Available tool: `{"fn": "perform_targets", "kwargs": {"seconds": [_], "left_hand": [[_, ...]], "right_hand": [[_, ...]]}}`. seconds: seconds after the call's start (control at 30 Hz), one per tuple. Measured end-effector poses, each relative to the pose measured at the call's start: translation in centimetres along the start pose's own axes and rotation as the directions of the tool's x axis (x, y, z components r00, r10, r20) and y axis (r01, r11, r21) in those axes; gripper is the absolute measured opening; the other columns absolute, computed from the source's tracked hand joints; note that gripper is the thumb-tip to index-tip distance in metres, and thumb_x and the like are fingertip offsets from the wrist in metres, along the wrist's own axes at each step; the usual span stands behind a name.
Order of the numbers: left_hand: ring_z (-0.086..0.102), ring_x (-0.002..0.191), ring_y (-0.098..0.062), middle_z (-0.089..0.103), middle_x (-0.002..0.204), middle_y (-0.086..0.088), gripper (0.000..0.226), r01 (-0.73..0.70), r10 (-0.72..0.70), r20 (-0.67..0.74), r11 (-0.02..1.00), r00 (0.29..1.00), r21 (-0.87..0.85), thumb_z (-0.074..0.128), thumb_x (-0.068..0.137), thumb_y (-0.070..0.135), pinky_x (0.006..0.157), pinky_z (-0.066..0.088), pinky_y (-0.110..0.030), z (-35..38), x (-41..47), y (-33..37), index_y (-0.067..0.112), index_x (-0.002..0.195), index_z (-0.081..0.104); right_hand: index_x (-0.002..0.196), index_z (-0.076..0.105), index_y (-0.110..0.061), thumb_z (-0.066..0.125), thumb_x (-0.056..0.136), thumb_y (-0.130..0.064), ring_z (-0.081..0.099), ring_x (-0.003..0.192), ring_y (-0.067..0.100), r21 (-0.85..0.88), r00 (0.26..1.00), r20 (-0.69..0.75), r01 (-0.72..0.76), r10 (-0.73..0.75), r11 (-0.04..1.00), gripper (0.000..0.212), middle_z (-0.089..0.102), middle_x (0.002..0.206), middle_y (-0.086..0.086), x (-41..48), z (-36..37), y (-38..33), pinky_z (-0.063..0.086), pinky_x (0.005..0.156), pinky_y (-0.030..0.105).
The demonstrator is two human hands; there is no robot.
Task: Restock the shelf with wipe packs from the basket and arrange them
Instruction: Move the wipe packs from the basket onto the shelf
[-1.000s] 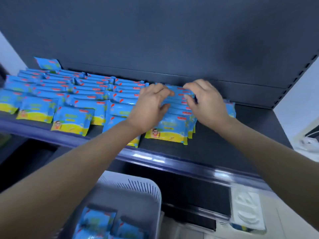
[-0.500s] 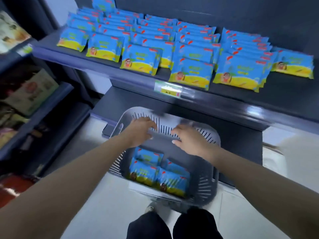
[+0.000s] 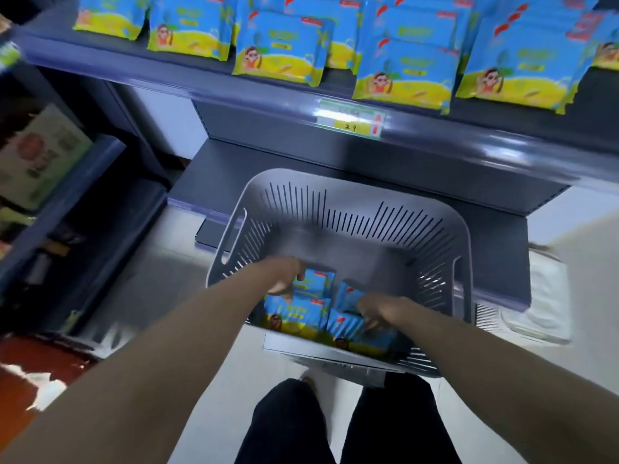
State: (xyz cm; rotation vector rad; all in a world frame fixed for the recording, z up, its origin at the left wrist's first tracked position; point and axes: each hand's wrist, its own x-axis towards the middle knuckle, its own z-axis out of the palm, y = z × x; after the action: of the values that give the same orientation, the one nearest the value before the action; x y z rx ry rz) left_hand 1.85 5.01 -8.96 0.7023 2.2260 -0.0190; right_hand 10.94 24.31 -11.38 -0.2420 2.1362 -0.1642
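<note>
Reaching into the grey basket [image 3: 335,209], the left hand [image 3: 284,275] curls its fingers round a wipe pack [image 3: 317,283] at the bottom, while the right hand [image 3: 380,311] touches neighbouring packs [image 3: 346,324], its grasp too blurred to tell.

Your flat plastic wipe packs [image 3: 279,48] on the dark blue-grey metal shelf [image 3: 234,95] are bright blue above a yellow band, each with a cartoon figure and a red tab. The pale grey plastic basket [image 3: 351,182] is patterned with thin vertical slits; the paper price label [image 3: 350,118] is green, white, yellow and red.
</note>
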Motion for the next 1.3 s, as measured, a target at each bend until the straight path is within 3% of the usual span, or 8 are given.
{"fn": "perform_targets", "kwargs": {"seconds": [0.07,0.17,0.37,0.5,0.8,0.9,1.13,1.3], "left_hand": [[0.051,0.113,-0.027,0.048,0.134,-0.012,0.057,-0.011,0.01,0.055,1.0,0.998,0.026,0.075,0.076,0.009,0.095,0.041,-0.032,0.5,0.7,0.1,0.01,0.127,0.05],[0.054,0.104,-0.025,0.054,0.127,-0.015,0.045,-0.083,0.052,0.165,0.98,0.985,0.182,0.073,0.077,0.012,0.089,0.043,-0.033,1.1,1.6,0.4,0.006,0.116,0.053],[0.054,0.113,-0.03,0.053,0.128,-0.013,0.058,-0.104,0.028,0.228,0.937,0.973,0.332,0.076,0.075,0.018,0.087,0.044,-0.034,1.5,2.2,1.1,0.005,0.125,0.05],[0.058,0.096,-0.024,0.06,0.117,-0.016,0.043,-0.069,-0.007,0.29,0.966,0.957,0.25,0.072,0.078,0.011,0.074,0.044,-0.033,1.3,1.7,1.7,0.0,0.116,0.055],[0.049,0.075,-0.022,0.052,0.081,-0.005,0.019,-0.218,0.239,-0.112,0.96,0.964,0.174,0.064,0.073,0.008,0.058,0.033,-0.027,-10.4,-4.6,6.1,0.011,0.083,0.049],[0.045,0.066,-0.02,0.048,0.071,0.003,0.021,-0.28,0.309,-0.291,0.95,0.905,0.137,0.068,0.071,0.013,0.054,0.03,-0.027,-16.1,-7.7,8.6,0.014,0.079,0.048],[0.047,0.063,-0.009,0.053,0.071,0.006,0.02,-0.498,0.442,-0.537,0.866,0.718,0.046,0.075,0.073,0.018,0.058,0.037,-0.024,-25.6,-11.6,16.9,0.018,0.078,0.056],[0.049,0.063,-0.008,0.061,0.077,0.001,0.019,-0.611,0.48,-0.612,0.792,0.629,-0.007,0.075,0.074,0.013,0.06,0.04,-0.023,-28.6,-11.0,23.6,0.013,0.088,0.061]], "right_hand": [[0.119,0.059,-0.002,0.056,0.091,-0.014,0.061,0.091,0.025,0.034,0.994,0.053,-0.098,0.096,0.995,0.03,0.061,0.123,0.016,-0.1,-0.8,0.1,0.046,0.076,0.029],[0.106,0.065,-0.001,0.065,0.083,-0.017,0.061,0.092,0.028,0.047,0.984,-0.08,-0.156,0.16,0.987,0.028,0.066,0.11,0.017,-0.7,-2.6,1.6,0.048,0.078,0.031],[0.109,0.055,-0.009,0.055,0.082,-0.021,0.058,0.105,0.033,0.174,0.896,-0.381,-0.173,0.229,0.969,0.029,0.059,0.118,0.015,-2.6,-5.8,3.7,0.045,0.079,0.03],[0.117,0.051,-0.012,0.051,0.081,-0.013,0.057,0.1,0.031,0.196,0.858,-0.461,-0.15,0.226,0.969,0.036,0.059,0.119,0.014,-4.2,-6.9,3.5,0.037,0.071,0.026],[0.12,0.051,-0.023,0.048,0.084,-0.013,0.056,0.093,0.03,0.129,0.744,-0.651,-0.087,0.15,0.988,0.037,0.061,0.112,0.007,-14.7,-14.6,2.6,0.041,0.066,0.031],[0.11,0.055,-0.018,0.055,0.086,-0.018,0.056,0.092,0.028,0.096,0.657,-0.743,-0.079,0.124,0.992,0.025,0.062,0.105,0.008,-20.5,-17.9,4.2,0.04,0.066,0.033],[0.121,0.049,-0.014,0.056,0.085,-0.015,0.056,0.098,0.035,0.242,0.349,-0.893,-0.159,0.283,0.957,0.037,0.062,0.109,0.017,-31.8,-22.8,13.5,0.046,0.082,0.04],[0.121,0.049,-0.015,0.061,0.085,-0.018,0.056,0.097,0.032,0.351,0.383,-0.811,-0.285,0.442,0.892,0.038,0.061,0.113,0.016,-33.6,-24.0,22.5,0.047,0.081,0.037]]}}
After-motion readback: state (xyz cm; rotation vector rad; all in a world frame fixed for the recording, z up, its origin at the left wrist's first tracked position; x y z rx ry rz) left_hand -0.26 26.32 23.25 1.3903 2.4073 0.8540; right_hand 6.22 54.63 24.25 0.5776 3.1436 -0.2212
